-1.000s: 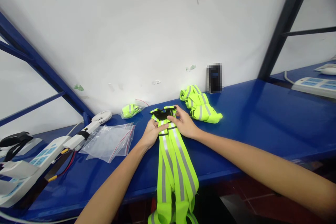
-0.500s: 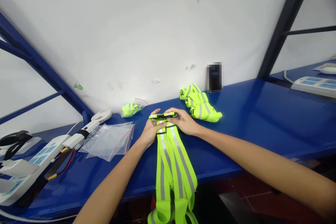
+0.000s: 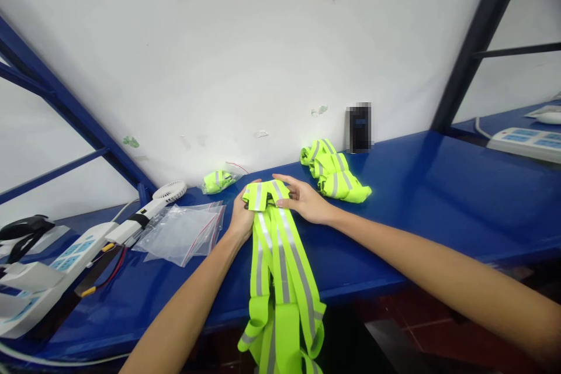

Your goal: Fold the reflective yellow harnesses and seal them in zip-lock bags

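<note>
While LH [image 3: 242,216] holds straps [image 3: 281,274], RH [image 3: 305,201] touches 'em

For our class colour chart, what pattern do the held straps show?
The straps are yellow-green with lengthwise grey stripes, best seen in the head view.

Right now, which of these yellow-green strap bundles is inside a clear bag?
The small bundle near the wall, just beyond the flat clear bags. See-through plastic surrounds it; the long held straps and the larger pile on the right show none.
</note>
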Demonstrator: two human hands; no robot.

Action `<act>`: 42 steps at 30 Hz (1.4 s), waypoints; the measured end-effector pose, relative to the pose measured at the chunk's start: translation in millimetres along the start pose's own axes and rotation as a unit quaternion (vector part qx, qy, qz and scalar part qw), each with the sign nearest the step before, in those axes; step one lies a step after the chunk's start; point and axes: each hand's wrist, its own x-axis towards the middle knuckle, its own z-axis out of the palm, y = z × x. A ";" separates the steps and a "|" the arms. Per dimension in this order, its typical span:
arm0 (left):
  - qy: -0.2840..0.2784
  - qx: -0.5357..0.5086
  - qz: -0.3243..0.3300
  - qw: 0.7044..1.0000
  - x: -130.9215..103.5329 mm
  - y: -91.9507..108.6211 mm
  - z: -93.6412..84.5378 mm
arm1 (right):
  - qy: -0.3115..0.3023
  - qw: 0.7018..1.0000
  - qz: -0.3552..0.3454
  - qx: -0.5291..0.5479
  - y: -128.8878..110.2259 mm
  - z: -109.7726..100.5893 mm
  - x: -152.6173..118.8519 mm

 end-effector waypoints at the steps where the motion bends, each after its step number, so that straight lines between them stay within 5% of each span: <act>1: -0.007 -0.015 -0.015 1.000 -0.3 -0.6 0.1 | 0.000 1.000 -0.007 -0.006 -0.5 0.2 -0.3; 8: 0.017 -0.047 -0.079 0.996 0.6 -9.0 0.9 | 0.021 1.000 -0.020 -0.009 2.1 2.4 -1.6; 13: -0.064 -0.130 -0.121 0.982 -1.7 -5.0 6.1 | 0.040 0.999 -0.003 0.009 -0.4 4.4 -1.7; 19: -0.110 -0.126 -0.117 0.979 -2.1 0.9 9.3 | 0.086 0.996 0.000 -0.002 -2.8 1.8 0.7; 26: -0.079 -0.035 -0.072 0.994 6.9 -17.1 -0.1 | 0.164 0.983 -0.005 -0.079 -6.8 0.3 0.9; 34: -0.058 -0.064 -0.140 0.986 -0.5 -13.9 6.6 | 0.155 0.981 -0.002 -0.117 -5.0 3.2 -1.3; 39: -0.162 -0.041 -0.105 0.980 -4.7 -5.3 11.1 | 0.165 0.979 -0.016 -0.121 -0.9 4.6 -0.3; 42: -0.151 -0.020 -0.069 0.986 -5.1 -5.5 9.9 | 0.164 0.980 -0.025 -0.113 2.0 6.3 0.1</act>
